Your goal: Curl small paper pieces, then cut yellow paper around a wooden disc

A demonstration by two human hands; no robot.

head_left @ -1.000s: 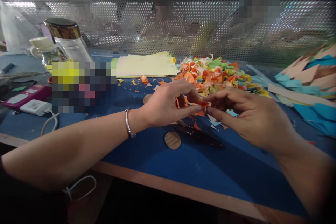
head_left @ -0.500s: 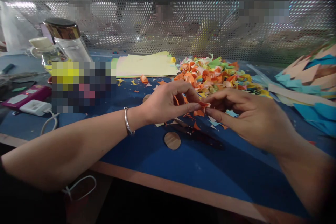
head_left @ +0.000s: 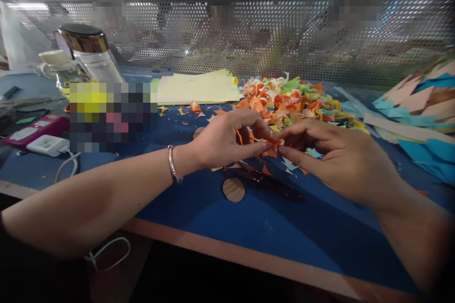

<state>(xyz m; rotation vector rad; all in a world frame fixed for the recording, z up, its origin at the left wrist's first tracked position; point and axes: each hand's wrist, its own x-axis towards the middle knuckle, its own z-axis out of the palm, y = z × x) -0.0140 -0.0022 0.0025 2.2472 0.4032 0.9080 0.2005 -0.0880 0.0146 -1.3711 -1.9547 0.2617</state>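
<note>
Between my two hands is a small piece of orange paper (head_left: pixel 275 142), pinched at both sides. My left hand (head_left: pixel 231 138) grips its left side between thumb and forefinger. On the other side my right hand (head_left: pixel 336 158) holds it with thumb and fingertips, which hide part of it. Just beyond lies a heap of folded and curled paper pieces (head_left: pixel 284 99) in orange, yellow, green and pink. Dark thread snips (head_left: pixel 273 184) rest on the blue table below the hands. A round brown disc (head_left: pixel 233 190) lies beside them.
A stack of pale yellow paper sheets (head_left: pixel 199 87) lies at the back. Peach and blue cut paper (head_left: pixel 426 104) is piled at the right. A lidded glass bottle (head_left: pixel 94 54) and a white charger (head_left: pixel 49 145) stand left. A perforated metal screen (head_left: pixel 249 23) closes the back.
My fingers shift very slightly on the orange paper. The hands stay in nearly the same place, and the table's contents look unchanged.
</note>
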